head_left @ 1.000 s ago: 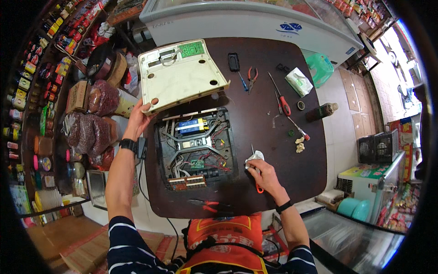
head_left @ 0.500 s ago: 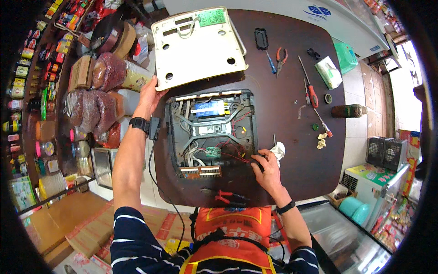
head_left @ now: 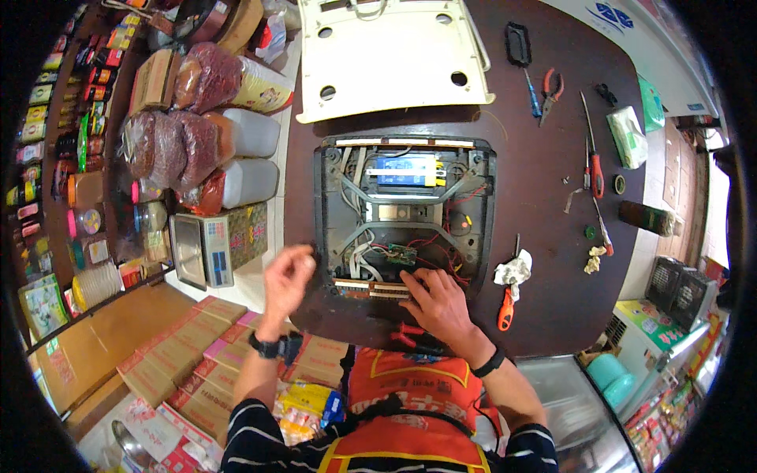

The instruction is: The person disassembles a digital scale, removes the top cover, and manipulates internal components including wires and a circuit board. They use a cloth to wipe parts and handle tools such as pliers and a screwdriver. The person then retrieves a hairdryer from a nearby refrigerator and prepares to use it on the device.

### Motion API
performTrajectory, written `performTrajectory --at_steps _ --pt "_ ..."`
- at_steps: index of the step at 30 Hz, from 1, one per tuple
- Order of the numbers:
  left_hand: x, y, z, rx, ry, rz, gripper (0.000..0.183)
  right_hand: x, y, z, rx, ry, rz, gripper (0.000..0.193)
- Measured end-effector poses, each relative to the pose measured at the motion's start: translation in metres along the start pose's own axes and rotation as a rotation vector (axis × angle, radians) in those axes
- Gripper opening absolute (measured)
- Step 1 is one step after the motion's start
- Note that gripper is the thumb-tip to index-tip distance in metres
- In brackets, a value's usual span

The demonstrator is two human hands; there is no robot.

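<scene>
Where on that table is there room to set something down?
The widest bare patch of table lies between the open black housing and the long red-handled screwdriver, above the crumpled white wad. Another is right of the orange-handled tool. The far right is crowded with tissue pack, bottle and pliers; the right hand covers the housing's near edge.

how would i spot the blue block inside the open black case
On the dark brown table, just below the big cream cover in the picture, lies an open black case. The blue block sits inside, near the edge closest to that cover. Yellow at its right end, it is the only blue box amid the grey brackets.
</scene>
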State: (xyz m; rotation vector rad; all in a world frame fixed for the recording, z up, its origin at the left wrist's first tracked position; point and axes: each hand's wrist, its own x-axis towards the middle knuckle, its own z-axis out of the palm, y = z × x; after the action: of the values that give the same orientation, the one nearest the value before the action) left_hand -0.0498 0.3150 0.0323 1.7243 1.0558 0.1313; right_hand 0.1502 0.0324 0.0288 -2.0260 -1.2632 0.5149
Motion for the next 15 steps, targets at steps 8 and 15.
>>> performTrajectory --at_steps 8,15 --pt "-0.049 -0.002 0.038 0.286 -0.094 0.226 0.054 0.014 0.001 0.007 -0.018 -0.067 -0.008 0.041" --pt "-0.051 -0.013 0.038 0.121 -0.033 0.194 0.045 0.005 0.003 -0.011 0.151 -0.034 0.067 0.041"
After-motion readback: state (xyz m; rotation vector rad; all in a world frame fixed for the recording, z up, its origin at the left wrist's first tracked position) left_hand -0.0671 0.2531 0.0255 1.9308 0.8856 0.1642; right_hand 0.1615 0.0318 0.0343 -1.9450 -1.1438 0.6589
